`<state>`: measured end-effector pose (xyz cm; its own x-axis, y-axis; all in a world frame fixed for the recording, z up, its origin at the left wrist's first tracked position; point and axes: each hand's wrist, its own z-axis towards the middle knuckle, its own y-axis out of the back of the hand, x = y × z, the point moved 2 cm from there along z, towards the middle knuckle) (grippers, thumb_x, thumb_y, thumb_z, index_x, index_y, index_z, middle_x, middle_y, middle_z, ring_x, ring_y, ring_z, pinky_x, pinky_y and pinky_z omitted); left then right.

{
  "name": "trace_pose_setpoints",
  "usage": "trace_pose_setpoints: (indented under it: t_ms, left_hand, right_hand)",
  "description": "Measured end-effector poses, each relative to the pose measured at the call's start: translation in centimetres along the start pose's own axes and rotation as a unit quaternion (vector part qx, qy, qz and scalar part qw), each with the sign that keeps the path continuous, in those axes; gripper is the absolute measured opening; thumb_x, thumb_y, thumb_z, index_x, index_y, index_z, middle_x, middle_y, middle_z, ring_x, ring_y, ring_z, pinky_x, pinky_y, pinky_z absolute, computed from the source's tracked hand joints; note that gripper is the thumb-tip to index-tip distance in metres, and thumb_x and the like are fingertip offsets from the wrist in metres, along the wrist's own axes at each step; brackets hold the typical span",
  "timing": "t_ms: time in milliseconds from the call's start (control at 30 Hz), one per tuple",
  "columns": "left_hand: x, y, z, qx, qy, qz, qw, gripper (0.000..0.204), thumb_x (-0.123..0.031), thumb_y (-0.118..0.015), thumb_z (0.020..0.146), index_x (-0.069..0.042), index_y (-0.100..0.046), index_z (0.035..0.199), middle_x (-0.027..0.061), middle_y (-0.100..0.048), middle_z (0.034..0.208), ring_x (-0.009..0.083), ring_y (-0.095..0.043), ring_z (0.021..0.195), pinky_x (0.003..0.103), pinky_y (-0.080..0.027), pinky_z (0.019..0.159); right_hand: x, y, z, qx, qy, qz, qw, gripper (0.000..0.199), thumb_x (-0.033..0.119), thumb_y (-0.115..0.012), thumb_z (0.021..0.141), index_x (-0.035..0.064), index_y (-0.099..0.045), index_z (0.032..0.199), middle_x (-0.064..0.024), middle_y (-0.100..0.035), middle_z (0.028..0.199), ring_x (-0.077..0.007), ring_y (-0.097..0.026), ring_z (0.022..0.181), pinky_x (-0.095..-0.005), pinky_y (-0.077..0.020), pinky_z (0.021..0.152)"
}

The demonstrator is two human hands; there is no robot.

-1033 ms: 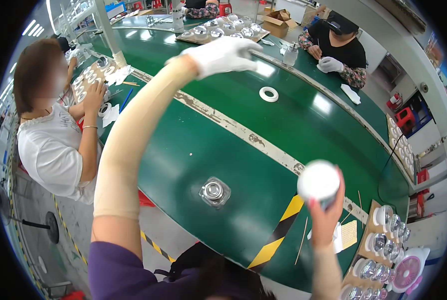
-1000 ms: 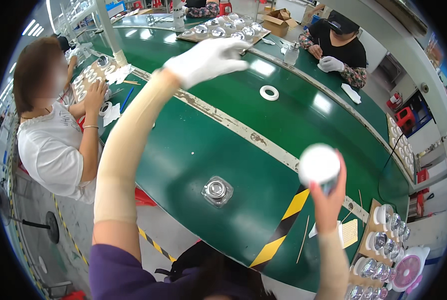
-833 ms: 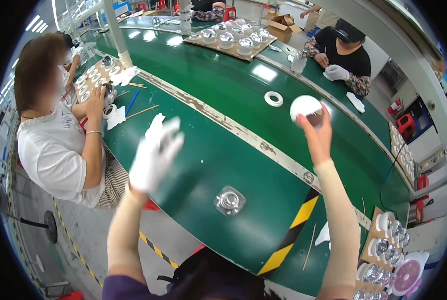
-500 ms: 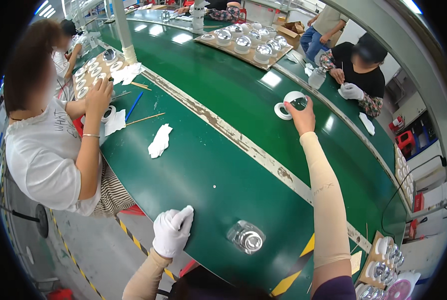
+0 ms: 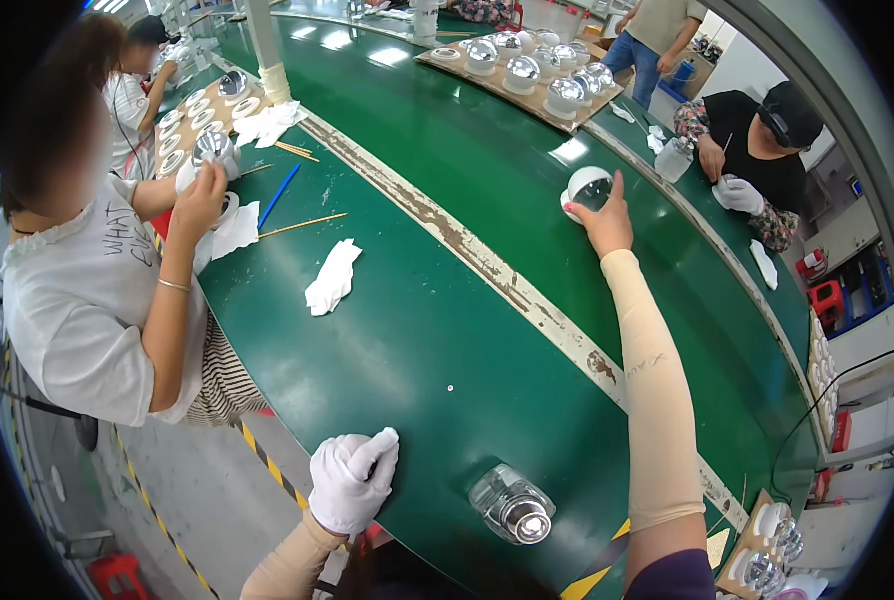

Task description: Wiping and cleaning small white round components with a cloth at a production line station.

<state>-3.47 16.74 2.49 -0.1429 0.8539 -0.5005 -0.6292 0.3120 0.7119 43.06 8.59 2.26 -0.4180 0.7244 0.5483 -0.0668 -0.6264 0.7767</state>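
On the green conveyor belt, my bare right hand reaches out and curls round the near side of a mirrored dome with a white rim. Its thumb lies on the left of the dome, and the index finger stretches up along the right. My left hand, in a white glove, is closed above the near table edge; a small dark bit shows between its fingers, too small to name. A clear glass bottle with a shiny metal top stands on the green table between my arms.
A crumpled white cloth lies left of centre. A co-worker on the left handles a mirrored dome; another works across the belt. Cardboard trays carry several domes. A worn white rail divides table from belt.
The white ring beside the dome no longer shows apart; the dome now appears to sit over it. My right index finger has stretched upward. The view has shifted slightly.
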Motion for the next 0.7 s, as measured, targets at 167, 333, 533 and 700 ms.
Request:
trace_pose_setpoints:
  t_ms: [167,333,533,700]
  left_hand:
    - [-0.4,-0.7,0.1,0.001,-0.011,-0.003,1.000,0.033,0.003,-0.071,0.073,-0.012,-0.062,0.100,0.0017,-0.052,0.066,0.0196,-0.050,0.055,0.034,-0.041,0.053]
    - [0.2,-0.4,-0.2,0.024,0.019,0.001,1.000,0.025,-0.004,-0.072,0.077,-0.012,-0.064,0.100,0.0048,-0.055,0.073,0.0254,-0.053,0.061,0.036,-0.043,0.057]
    - [-0.1,-0.8,0.0,0.003,-0.001,0.004,1.000,0.019,-0.008,-0.071,0.081,-0.011,-0.066,0.098,0.0060,-0.055,0.073,0.0247,-0.056,0.063,0.037,-0.045,0.058]
    - [-0.7,-1.0,0.0,0.009,-0.024,0.009,1.000,0.015,-0.014,-0.068,0.085,-0.010,-0.067,0.099,0.0082,-0.059,0.078,0.0246,-0.059,0.068,0.036,-0.047,0.061]
  right_hand:
    - [-3.6,5.0,0.5,-0.105,-0.068,0.250,0.960,0.092,0.043,-0.081,0.071,-0.0048,-0.038,0.137,-0.0199,-0.058,0.112,-0.0317,-0.058,0.100,-0.0397,-0.0470,0.086]
    - [-2.7,13.9,-8.0,0.154,-0.187,0.621,0.746,0.036,0.020,-0.062,0.094,0.0012,-0.054,0.123,-0.0026,-0.056,0.087,-0.0085,-0.048,0.062,-0.0237,-0.0360,0.047]
    - [-1.2,21.7,-29.9,-0.009,-0.084,0.377,0.922,0.029,0.013,-0.051,0.097,0.0025,-0.056,0.124,-0.0024,-0.061,0.094,-0.0050,-0.052,0.072,-0.0183,-0.0399,0.063]
    - [-4.2,22.1,-37.3,0.021,0.053,0.086,0.995,0.036,0.015,-0.062,0.090,0.0057,-0.059,0.125,-0.0145,-0.054,0.135,-0.0263,-0.049,0.127,-0.0334,-0.0345,0.106]
